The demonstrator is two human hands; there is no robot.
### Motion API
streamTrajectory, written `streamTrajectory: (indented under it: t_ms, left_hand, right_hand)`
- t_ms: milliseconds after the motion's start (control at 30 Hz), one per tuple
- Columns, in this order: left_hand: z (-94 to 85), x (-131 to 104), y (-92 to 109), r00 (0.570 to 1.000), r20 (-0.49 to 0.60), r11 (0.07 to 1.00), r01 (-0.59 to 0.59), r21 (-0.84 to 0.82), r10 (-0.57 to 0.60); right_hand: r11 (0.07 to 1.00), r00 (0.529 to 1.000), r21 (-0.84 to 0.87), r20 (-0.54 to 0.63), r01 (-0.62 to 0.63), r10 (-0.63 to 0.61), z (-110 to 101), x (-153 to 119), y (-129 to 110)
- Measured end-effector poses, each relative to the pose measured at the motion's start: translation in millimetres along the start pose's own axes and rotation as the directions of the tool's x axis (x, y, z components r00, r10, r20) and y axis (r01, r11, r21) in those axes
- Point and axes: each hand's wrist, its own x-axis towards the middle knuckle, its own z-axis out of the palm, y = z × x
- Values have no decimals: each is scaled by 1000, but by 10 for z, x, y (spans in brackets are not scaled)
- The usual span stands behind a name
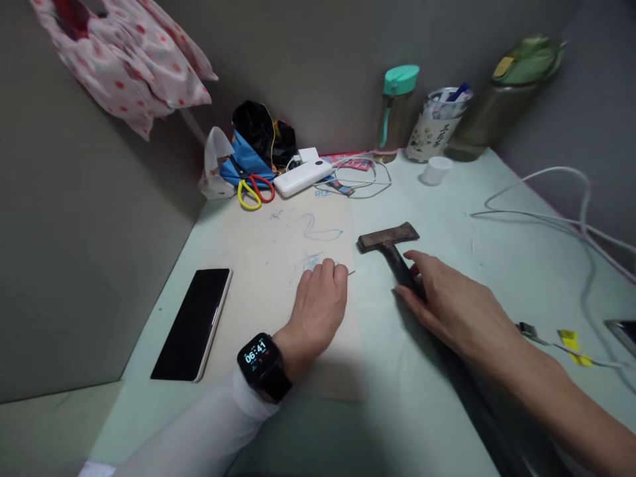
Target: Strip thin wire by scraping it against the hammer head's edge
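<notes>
My left hand [320,301], with a black watch on its wrist, is closed in a fist just above the paper sheet [278,252]. A thin nail [352,272] pokes out to the right of its fingers; most of it is hidden. On the right, my right hand [447,298] has thumb and fingers around the dark handle of a hammer [397,255], just below the head. The hammer's brown, worn head lies at the far end, and its long handle runs back beneath my right forearm.
A phone [193,324] lies at the left. Along the back are scissors [256,191], a white power bank [304,177], a teal-lidded bottle [396,112], a pen cup [434,129], a green bottle [507,99] and a small white cap [436,171]. White cables [541,212] cross the right.
</notes>
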Motion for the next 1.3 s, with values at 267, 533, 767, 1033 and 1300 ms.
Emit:
streamTrajectory:
  t_ms: [267,533,767,1033,1300]
  left_hand:
    - [-15,28,-5,998,50,999,31,-16,-30]
    - [91,-36,76,995,-72,998,-65,7,66]
    - [41,-14,-11,999,-32,993,-24,-113,21]
    - [22,11,-261,1000,-16,933,16,-360,-23]
    - [-38,62,-269,999,3,895,49,-443,-54]
  right_hand:
    - [998,999,37,12,-44,44,67,105,23]
    - [999,999,-32,-19,-39,38,109,62,39]
    - [977,969,8,131,-213,210,-17,191,-66]
    - [620,894,645,289,-446,343,-138,174,-14]
    - [4,772,782,617,-624,-155,-134,91,-49]
